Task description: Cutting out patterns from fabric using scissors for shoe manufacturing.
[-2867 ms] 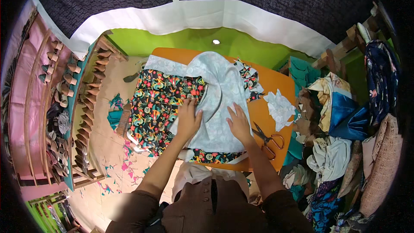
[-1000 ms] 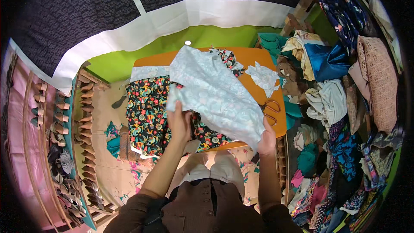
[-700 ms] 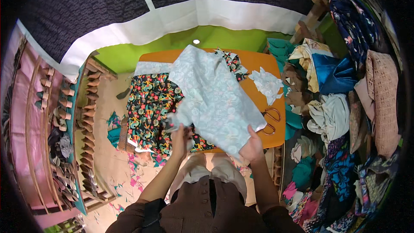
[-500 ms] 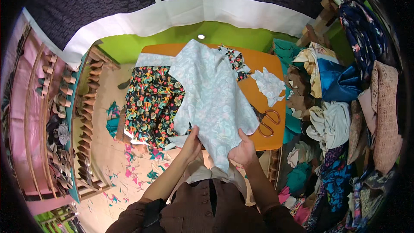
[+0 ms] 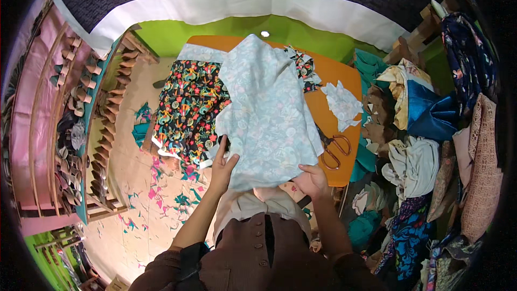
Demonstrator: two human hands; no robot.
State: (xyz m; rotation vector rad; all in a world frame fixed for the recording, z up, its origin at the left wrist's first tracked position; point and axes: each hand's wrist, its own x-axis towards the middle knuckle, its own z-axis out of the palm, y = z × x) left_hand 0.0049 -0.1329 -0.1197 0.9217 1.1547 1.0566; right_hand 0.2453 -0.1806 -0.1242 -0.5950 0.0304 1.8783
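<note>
A large piece of pale blue patterned fabric (image 5: 266, 113) lies across the table, its near edge hanging toward my lap. My left hand (image 5: 221, 167) is at its lower left edge, thumb on top and index finger stretched along the side; the other fingers are partly hidden. At the lower right corner, my right hand (image 5: 312, 180) pinches the fabric under its thumb. Black floral fabric (image 5: 191, 110) is spread beside it on the left. Scissors with copper-coloured handles (image 5: 336, 152) rest right of the pale fabric, blades partly covered by it.
The orange table (image 5: 344, 78) also bears a small pale fabric scrap (image 5: 342, 105) and a black floral scrap (image 5: 306, 70). Heaped cloths (image 5: 414, 164) crowd the right side. Wooden shoe forms (image 5: 110, 113) line a rack at left. Coloured offcuts (image 5: 156, 175) litter the floor.
The pale fabric's near edge, earlier gathered to a hanging point between my hands, is now spread wider and flatter. My left hand has moved left and slightly up, the right slightly right.
</note>
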